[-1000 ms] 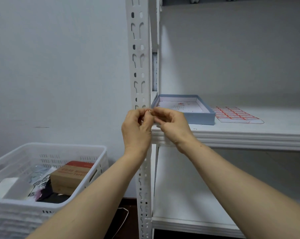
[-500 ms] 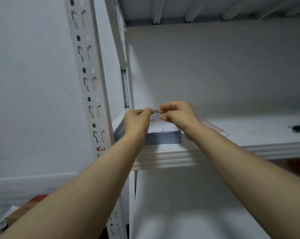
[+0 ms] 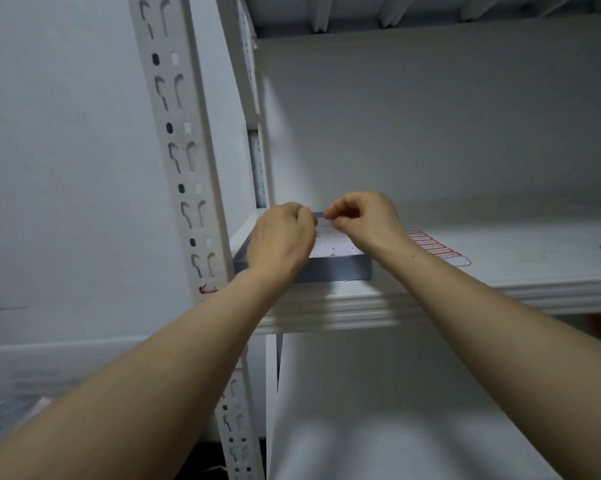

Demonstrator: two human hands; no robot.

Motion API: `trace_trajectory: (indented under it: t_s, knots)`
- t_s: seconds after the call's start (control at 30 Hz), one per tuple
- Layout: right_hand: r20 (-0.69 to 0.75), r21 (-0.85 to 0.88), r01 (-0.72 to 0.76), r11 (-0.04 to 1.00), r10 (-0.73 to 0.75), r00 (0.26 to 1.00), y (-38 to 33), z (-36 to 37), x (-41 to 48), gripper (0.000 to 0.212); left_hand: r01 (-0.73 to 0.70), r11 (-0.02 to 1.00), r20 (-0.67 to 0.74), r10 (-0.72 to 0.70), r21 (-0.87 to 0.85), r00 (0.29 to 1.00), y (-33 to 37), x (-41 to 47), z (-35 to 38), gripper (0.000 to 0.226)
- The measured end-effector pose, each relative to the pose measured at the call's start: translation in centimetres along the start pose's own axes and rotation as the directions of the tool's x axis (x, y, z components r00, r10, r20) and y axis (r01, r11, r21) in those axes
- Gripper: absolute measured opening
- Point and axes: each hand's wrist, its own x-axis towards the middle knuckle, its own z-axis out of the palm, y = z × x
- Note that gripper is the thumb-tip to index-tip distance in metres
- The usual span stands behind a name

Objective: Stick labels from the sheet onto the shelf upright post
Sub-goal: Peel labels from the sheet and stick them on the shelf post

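Progress: early, judged from the post alone. Shows one red-bordered label [image 3: 208,289] already stuck on the shelf upright post [image 3: 188,168], left of centre in the frame, about level with the front edge of the shelf board [image 3: 500,282]. Carries no other label on the slotted face above, as far as can be seen; lower stretch of the post mostly hidden behind the left forearm.

Plenty left to do. Label sheet [image 3: 437,247] flat on the board at centre right, partly behind the right wrist, with a column of red-bordered labels not yet peeled.

Left hand [image 3: 280,242] and right hand [image 3: 365,220] at frame centre, above a shallow blue box [image 3: 337,270] on the board, just right of the post and not touching it. Fingers of both curled, tips drawn close together as in a pinch. Contents of that pinch: too small to tell, possibly a freshly peeled label, possibly a scrap of backing. Inside the box, white paper with small dark specks.

Likely step in hand: readying the next label, or shedding waste into the box; cannot say which.
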Motion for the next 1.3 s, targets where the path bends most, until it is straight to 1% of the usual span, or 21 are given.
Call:
trace_trajectory:
  t_s: [0.07,0.1,0.13,0.17,0.2,0.23,0.27,0.3,0.37,0.4,0.47,0.53,0.6,0.63,0.67,0.73,0.77,0.87,0.97,1.1,1.3]
  knots:
    - [-0.007,0.03,0.039,0.999,-0.039,0.999,-1.0,0.4,-0.7,0.024,-0.089,0.996,-0.018,0.089,0.008,0.996,-0.6,-1.7,-0.4,0.029]
    - [-0.015,0.075,0.049,0.996,-0.048,0.999,-1.5,0.8,-1.2,0.027,-0.163,0.987,-0.068,0.164,0.014,0.984,-1.3,-2.7,-0.6,0.029]
    - [-0.016,0.14,0.053,0.989,-0.051,0.999,-2.0,1.4,-1.8,0.028,-0.228,0.973,-0.142,0.23,0.036,0.963,-2.1,-3.7,-0.8,0.035]
    - [0.0,0.22,0.05,0.974,-0.052,0.999,-2.6,2.0,-2.5,0.028,-0.26,0.964,-0.23,0.265,0.055,0.936,-3.0,-4.8,-1.1,0.043]
    - [0.03,0.297,0.043,0.954,-0.054,0.998,-3.3,2.9,-3.5,0.028,-0.256,0.965,-0.322,0.259,0.052,0.91,-3.8,-5.9,-1.6,0.05]
    - [0.063,0.355,0.033,0.934,-0.06,0.996,-3.9,3.7,-4.4,0.027,-0.219,0.975,-0.397,0.209,0.02,0.894,-4.6,-6.8,-2.1,0.055]
    - [0.097,0.39,0.018,0.921,-0.061,0.993,-4.5,4.6,-5.3,0.027,-0.161,0.986,-0.445,0.129,-0.036,0.886,-5.3,-7.5,-2.6,0.061]
    - [0.134,0.413,-0.006,0.911,-0.055,0.989,-4.9,5.5,-6.0,0.028,-0.084,0.991,-0.463,0.025,-0.107,0.886,-6.1,-7.9,-3.1,0.066]
    - [0.195,0.439,-0.055,0.897,-0.035,0.98,-5.6,7.2,-6.9,0.031,0.053,0.972,-0.43,-0.149,-0.227,0.891,-7.7,-8.4,-4.2,0.071]
    - [0.215,0.442,-0.072,0.894,-0.027,0.976,-6.0,7.8,-7.2,0.033,0.103,0.962,-0.389,-0.199,-0.254,0.899,-8.3,-8.6,-4.7,0.071]
    - [0.234,0.449,-0.089,0.889,-0.021,0.972,-6.5,8.8,-7.4,0.037,0.186,0.944,-0.284,-0.264,-0.274,0.922,-9.2,-8.6,-5.6,0.069]
    - [0.23,0.457,-0.095,0.885,-0.014,0.973,-6.6,9.2,-7.4,0.038,0.229,0.931,-0.195,-0.29,-0.283,0.937,-10.1,-8.3,-6.1,0.068]
    - [0.231,0.464,-0.088,0.881,-0.024,0.973,-6.8,9.5,-7.4,0.034,0.227,0.935,-0.133,-0.27,-0.271,0.954,-10.9,-7.7,-6.5,0.063]
    - [0.232,0.471,-0.081,0.878,-0.035,0.972,-6.9,9.7,-7.4,0.034,0.216,0.938,-0.11,-0.253,-0.271,0.961,-11.2,-7.4,-6.7,0.057]
    - [0.232,0.479,-0.078,0.874,-0.04,0.972,-6.9,9.9,-7.5,0.036,0.208,0.934,-0.089,-0.243,-0.289,0.966,-11.4,-7.2,-6.7,0.047]
    - [0.225,0.497,-0.078,0.864,-0.041,0.974,-6.8,10.3,-7.5,0.039,0.202,0.897,-0.06,-0.245,-0.394,0.968,-11.3,-7.1,-6.8,0.021]
    - [0.219,0.505,-0.078,0.859,-0.04,0.975,-6.8,10.4,-7.5,0.04,0.206,0.87,-0.054,-0.256,-0.449,0.965,-11.2,-7.0,-6.7,0.015]
    - [0.217,0.536,-0.076,0.841,-0.05,0.975,-6.7,10.5,-7.7,0.039,0.243,0.787,-0.038,-0.32,-0.567,0.947,-10.8,-6.8,-6.2,0.012]
    - [0.227,0.56,-0.077,0.825,-0.064,0.972,-6.6,10.4,-7.9,0.039,0.247,0.741,-0.031,-0.34,-0.625,0.94,-11.0,-6.7,-5.8,0.012]
    - [0.232,0.56,-0.066,0.826,-0.08,0.969,-6.3,10.4,-8.0,0.041,0.241,0.73,-0.029,-0.337,-0.639,0.941,-11.1,-6.5,-5.5,0.02]
    - [0.255,0.56,-0.085,0.824,-0.074,0.964,-6.3,10.3,-8.1,0.048,0.243,0.734,-0.053,-0.355,-0.634,0.933,-11.0,-6.5,-5.4,0.019]
